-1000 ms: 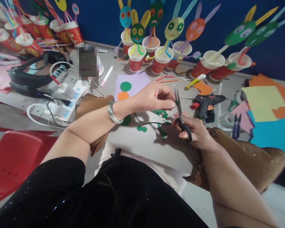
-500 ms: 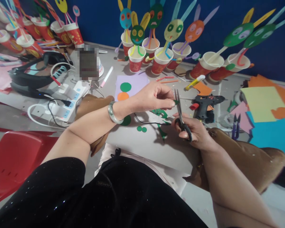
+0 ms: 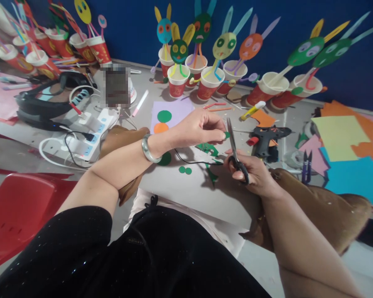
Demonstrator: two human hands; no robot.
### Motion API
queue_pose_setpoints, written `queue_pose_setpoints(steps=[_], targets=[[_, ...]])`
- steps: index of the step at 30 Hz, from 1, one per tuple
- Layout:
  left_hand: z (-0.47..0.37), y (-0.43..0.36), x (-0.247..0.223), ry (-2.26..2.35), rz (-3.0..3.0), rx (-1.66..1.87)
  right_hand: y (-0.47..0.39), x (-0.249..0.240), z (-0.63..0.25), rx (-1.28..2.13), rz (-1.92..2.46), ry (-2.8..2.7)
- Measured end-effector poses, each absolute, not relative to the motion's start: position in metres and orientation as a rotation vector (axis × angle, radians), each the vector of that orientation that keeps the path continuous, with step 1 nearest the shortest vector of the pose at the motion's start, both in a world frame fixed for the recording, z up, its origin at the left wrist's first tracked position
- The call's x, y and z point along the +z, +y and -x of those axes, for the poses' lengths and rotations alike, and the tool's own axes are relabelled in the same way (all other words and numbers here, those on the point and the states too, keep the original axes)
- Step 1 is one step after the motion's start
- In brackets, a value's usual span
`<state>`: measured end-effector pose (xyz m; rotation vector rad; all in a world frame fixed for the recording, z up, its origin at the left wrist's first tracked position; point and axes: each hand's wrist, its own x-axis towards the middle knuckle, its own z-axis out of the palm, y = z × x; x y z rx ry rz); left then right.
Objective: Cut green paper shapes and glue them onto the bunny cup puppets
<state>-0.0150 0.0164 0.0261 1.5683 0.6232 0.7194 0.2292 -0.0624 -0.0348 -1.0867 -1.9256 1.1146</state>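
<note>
My left hand (image 3: 207, 127) pinches a small piece of green paper (image 3: 226, 135) between thumb and fingertip. Right beside it are the blades of the black-handled scissors (image 3: 233, 142), pointing up and away from me. My right hand (image 3: 251, 169) is wrapped round their handles, and the blades look nearly closed. Below my left hand lie green paper scraps (image 3: 209, 149) and two small green circles (image 3: 185, 170). A purple sheet (image 3: 180, 108) bears a larger green circle (image 3: 164, 116) and an orange circle (image 3: 161, 128); another green circle (image 3: 165, 159) is partly behind my left wrist.
Red paper cups with paper rabbit-like heads (image 3: 211, 85) line the blue wall. A glue gun (image 3: 269, 138), yellow marker (image 3: 252, 111), purple snips (image 3: 306, 166) and coloured paper (image 3: 356, 178) lie right. A power strip (image 3: 95, 138) with cables is left, near a red chair (image 3: 21, 203).
The scissor blades have come closer together. The green piece in my left fingers now shows more fully, left of the blades. The whole view has shifted slightly.
</note>
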Motion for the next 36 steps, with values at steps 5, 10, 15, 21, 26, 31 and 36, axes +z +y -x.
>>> queue_pose_setpoints(steps=[5,10,15,21,26,31,36], targets=[[0.014,0.015,0.027,0.644,-1.498,0.738,-0.063,-0.032,-0.227,1.097,1.097,-1.879],[0.012,0.016,0.022,0.721,-1.404,0.735,-0.062,-0.034,-0.224,1.028,1.076,-1.700],[0.010,0.018,0.017,0.762,-1.372,0.690,-0.062,-0.037,-0.220,0.939,1.121,-1.549],[0.010,0.019,0.014,0.753,-1.505,0.594,-0.059,-0.045,-0.220,0.749,1.206,-1.471],[0.009,0.015,0.005,0.600,-1.705,0.208,-0.052,-0.058,-0.224,0.616,1.268,-1.388],[0.006,0.006,-0.004,0.538,-1.943,-0.117,-0.050,-0.059,-0.223,0.597,1.250,-1.379],[0.006,0.000,-0.010,0.491,-2.090,-0.229,-0.052,-0.052,-0.219,0.570,1.208,-1.411]])
